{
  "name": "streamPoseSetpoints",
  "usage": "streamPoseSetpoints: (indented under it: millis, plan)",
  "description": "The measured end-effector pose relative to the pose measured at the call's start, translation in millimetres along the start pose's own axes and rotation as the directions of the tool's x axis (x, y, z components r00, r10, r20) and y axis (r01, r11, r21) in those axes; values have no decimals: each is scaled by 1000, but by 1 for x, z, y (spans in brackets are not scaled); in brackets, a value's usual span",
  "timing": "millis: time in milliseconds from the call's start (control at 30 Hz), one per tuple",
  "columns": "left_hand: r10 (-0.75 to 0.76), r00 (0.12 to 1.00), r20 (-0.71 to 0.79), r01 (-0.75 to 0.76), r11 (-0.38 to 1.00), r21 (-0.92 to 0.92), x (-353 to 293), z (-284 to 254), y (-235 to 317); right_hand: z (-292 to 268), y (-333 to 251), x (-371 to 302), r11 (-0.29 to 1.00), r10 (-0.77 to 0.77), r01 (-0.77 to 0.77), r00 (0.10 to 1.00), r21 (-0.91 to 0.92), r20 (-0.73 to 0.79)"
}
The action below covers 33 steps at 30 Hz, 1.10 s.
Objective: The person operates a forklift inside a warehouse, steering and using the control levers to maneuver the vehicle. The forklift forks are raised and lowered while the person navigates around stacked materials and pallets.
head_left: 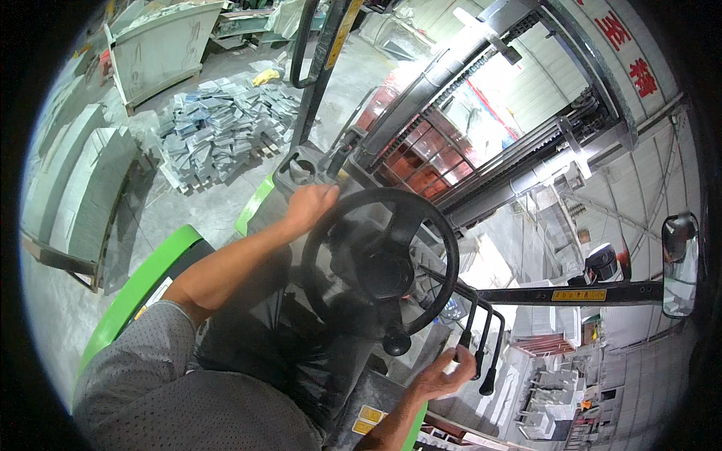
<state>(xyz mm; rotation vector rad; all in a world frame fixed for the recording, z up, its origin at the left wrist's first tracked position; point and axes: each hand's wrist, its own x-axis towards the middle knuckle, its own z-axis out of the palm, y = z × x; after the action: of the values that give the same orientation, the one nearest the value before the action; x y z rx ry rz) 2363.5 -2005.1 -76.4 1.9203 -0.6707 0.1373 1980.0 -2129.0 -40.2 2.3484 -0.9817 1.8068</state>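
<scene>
I am seated behind a black steering wheel point(456, 259) with a spinner knob point(397, 341) on its lower rim. My left hand point(314, 206) is closed just beyond the wheel's left side, by the grey dashboard point(284, 179). Whatever those fingers hold is hidden. On the right, my right hand point(448, 373) has its fingers bent round the black grip of the nearest control lever point(465, 338). Two more levers stand beside it, a middle lever point(479, 365) and an outer lever point(489, 381), neither of them grasped.
Ahead rises the forklift mast point(421, 90) with chains and a load guard point(429, 154). Grey stone pieces point(218, 131) are heaped at the left, near a pale bin point(162, 52) and curved slabs point(94, 195) on a pallet. A mirror point(680, 263) hangs at the right.
</scene>
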Motion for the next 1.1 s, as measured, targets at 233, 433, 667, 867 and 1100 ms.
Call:
streamPoseSetpoints:
  millis: [233,433,667,867,1100]
  plan:
    - [5,996,-87,-5,1000,-6,7,15,0,34,70,26,995,91,-88,993,-47,77]
    - [-25,994,-104,19,998,-52,19,23,-1,60,83,48,984,169,-170,985,56,26]
    - [-61,996,-57,59,998,-28,27,19,9,59,81,36,986,166,-166,986,18,3]
    - [-43,997,-65,42,999,-28,30,21,11,59,79,32,974,211,-214,976,74,48]
    - [-97,994,-52,96,995,-19,36,25,10,64,76,36,976,206,-209,977,55,53]
